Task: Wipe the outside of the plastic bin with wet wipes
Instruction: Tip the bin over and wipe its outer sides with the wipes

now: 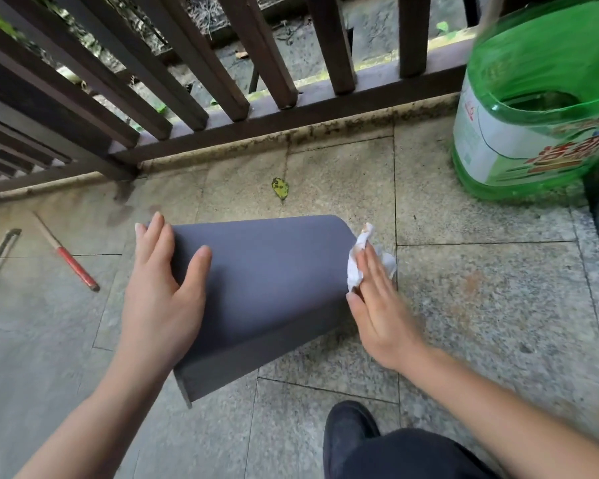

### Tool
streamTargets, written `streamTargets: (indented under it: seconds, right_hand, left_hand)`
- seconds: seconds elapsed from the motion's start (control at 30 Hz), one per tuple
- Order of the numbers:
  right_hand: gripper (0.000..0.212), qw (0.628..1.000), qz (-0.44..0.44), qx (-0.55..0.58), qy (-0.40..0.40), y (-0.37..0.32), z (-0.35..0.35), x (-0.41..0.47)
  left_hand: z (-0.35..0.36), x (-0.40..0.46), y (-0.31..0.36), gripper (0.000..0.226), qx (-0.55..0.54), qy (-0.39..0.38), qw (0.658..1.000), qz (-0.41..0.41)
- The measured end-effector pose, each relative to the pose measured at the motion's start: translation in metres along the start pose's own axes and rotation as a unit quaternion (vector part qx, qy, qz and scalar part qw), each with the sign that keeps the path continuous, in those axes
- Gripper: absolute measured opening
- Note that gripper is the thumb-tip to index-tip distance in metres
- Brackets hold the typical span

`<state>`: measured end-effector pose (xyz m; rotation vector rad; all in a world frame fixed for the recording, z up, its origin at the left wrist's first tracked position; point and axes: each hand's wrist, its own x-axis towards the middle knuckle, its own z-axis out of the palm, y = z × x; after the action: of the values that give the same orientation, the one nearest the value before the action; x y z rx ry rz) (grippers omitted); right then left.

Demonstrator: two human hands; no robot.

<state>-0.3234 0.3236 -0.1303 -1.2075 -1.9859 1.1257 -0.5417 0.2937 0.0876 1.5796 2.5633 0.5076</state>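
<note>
A dark knee [412, 456] sat nearest; the left hand [159, 305], grip wide, lay on the tipped bin [274, 281]; the right hand [381, 316], grip flat, pressed a wipe [355, 267] against it.

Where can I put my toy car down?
The big bare tiles on the right, between the right hand and the green bottle. Also the floor at bottom left, below the red-handled tool. Between bin and railing only a leaf lies. It is crowded around the bin, with the left hand and the wipe on it.
</note>
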Motion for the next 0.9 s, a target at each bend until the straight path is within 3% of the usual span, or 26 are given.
streamTargets:
  seconds: [0.13, 0.17, 0.23, 0.33, 0.43, 0.5, 0.63, 0.8, 0.9]
  right_hand:
    - [0.068, 0.999, 0.019, 0.021, 0.015, -0.016, 0.016, -0.012]
    - [0.068, 1.000, 0.009, 0.018, 0.004, -0.016, 0.019, -0.020]
    - [0.068, 0.999, -0.004, 0.011, -0.048, -0.013, 0.032, -0.038]
    - [0.068, 0.995, -0.002, -0.004, -0.099, -0.004, 0.047, -0.056]
    - [0.064, 0.998, 0.036, 0.052, -0.018, -0.004, 0.037, -0.050]
    - [0.061, 0.994, 0.053, 0.089, 0.026, -0.011, 0.027, -0.038]
    - [0.065, 0.996, 0.009, 0.066, 0.062, -0.028, 0.019, 0.009]
    - [0.070, 0.999, 0.011, -0.005, 0.034, -0.041, 0.005, 0.039]
    - [0.066, 0.993, -0.107, -0.028, -0.033, -0.067, -0.005, 0.037]
  left_hand:
    - [-0.002, -0.004, -0.007, 0.067, 0.003, -0.005, 0.999, -0.036]
    - [-0.003, -0.005, -0.004, 0.059, -0.006, -0.010, 0.999, -0.053]
    - [-0.006, 0.001, -0.001, 0.011, -0.009, -0.004, 0.996, -0.089]
    - [-0.003, 0.009, 0.000, 0.039, -0.010, -0.018, 0.996, -0.088]
    - [-0.002, 0.009, -0.006, 0.069, 0.022, -0.018, 0.996, -0.083]
    - [-0.002, 0.006, -0.009, 0.072, 0.023, -0.002, 0.997, -0.076]
    - [0.002, 0.007, -0.009, 0.071, 0.023, 0.023, 0.998, -0.059]
    - [0.002, 0.010, -0.005, 0.045, 0.015, 0.023, 0.998, -0.056]
    - [0.001, 0.006, -0.001, 0.074, 0.011, 0.017, 0.999, -0.026]
